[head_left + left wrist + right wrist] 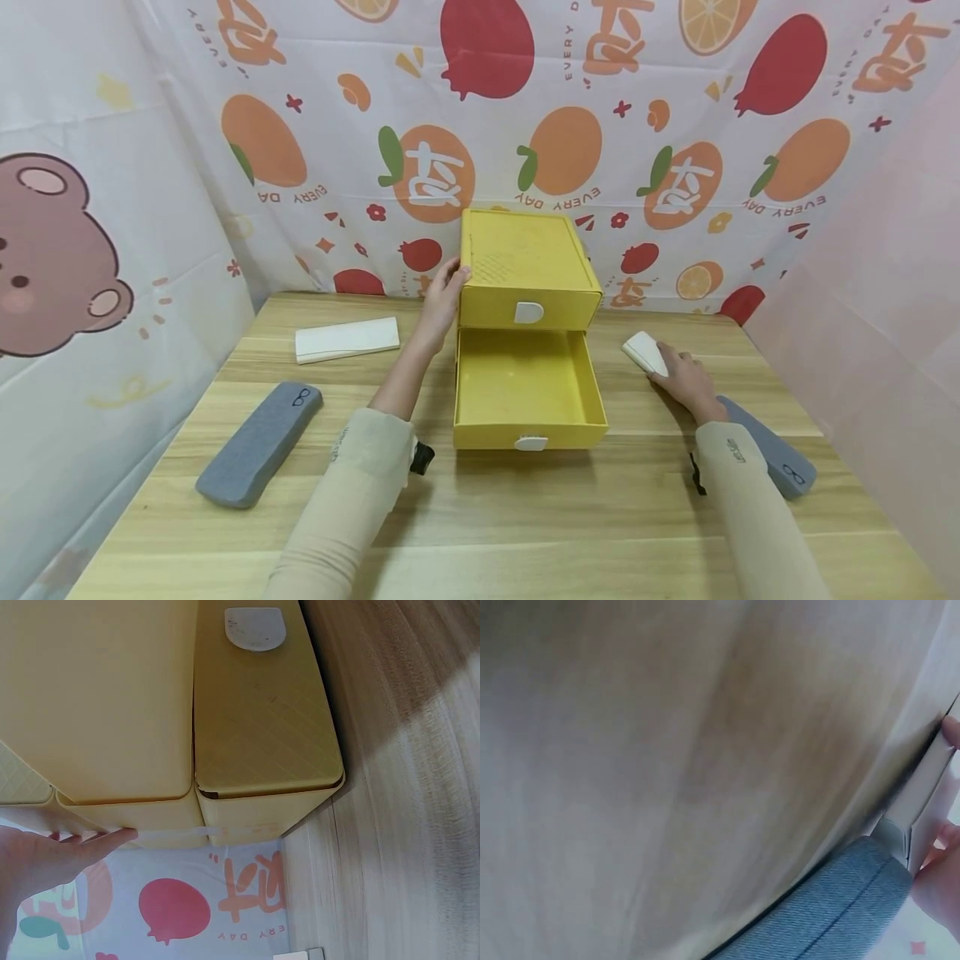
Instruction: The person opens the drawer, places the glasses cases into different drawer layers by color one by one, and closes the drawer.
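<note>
A yellow drawer cabinet [528,250] stands at the back of the table, its middle drawer [525,379] pulled out with the bare bottom showing. In the left wrist view, a lower drawer [262,720] with a white handle [256,628] is closed beneath it. My left hand [442,300] rests against the cabinet's left side near the top, fingers fairly straight along the wall. On the right, my right hand [690,383] grips the near end of a white case [643,352] at the table. The right wrist view shows fingers on this case beside a grey glasses case [825,907].
Another white case [347,340] lies left of the cabinet. A grey glasses case [260,444] is at the table's left, and the other sits partly under my right forearm. A fruit-printed curtain [487,108] hangs right behind the cabinet, with more cloth at both sides.
</note>
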Action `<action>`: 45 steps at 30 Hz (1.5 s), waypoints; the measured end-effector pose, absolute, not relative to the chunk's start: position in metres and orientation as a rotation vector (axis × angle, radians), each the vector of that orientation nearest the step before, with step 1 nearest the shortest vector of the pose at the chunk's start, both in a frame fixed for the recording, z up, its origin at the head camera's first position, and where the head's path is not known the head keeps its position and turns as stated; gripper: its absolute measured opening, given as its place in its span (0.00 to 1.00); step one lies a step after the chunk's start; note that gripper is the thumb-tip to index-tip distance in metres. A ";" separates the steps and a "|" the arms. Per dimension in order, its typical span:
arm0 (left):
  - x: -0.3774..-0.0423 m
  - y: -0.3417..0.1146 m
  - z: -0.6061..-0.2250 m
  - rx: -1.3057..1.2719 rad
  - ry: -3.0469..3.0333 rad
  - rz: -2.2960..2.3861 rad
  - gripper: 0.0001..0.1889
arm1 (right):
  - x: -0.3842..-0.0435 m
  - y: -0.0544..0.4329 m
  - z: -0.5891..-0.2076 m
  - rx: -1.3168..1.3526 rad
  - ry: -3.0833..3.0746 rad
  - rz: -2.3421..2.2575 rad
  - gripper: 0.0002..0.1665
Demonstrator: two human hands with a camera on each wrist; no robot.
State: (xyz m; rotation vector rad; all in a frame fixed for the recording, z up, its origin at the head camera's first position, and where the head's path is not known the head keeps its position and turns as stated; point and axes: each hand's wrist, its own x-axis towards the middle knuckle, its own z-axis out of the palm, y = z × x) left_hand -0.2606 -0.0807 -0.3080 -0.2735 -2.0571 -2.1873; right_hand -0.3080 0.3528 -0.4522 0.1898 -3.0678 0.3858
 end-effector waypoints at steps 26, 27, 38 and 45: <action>-0.260 -0.080 -0.308 -0.250 -2.073 -2.173 0.28 | -0.285 0.313 -0.419 0.506 -2.962 0.459 0.40; -0.260 -0.080 -0.308 -0.249 -2.077 -2.170 0.28 | -0.284 0.312 -0.418 0.519 -2.949 0.461 0.40; -0.284 -0.083 -0.330 -0.240 -2.029 -2.185 0.29 | -0.272 0.301 -0.398 0.609 -2.851 0.504 0.40; -0.285 -0.082 -0.332 -0.262 -2.031 -2.139 0.29 | -0.259 0.299 -0.379 0.648 -2.824 0.521 0.40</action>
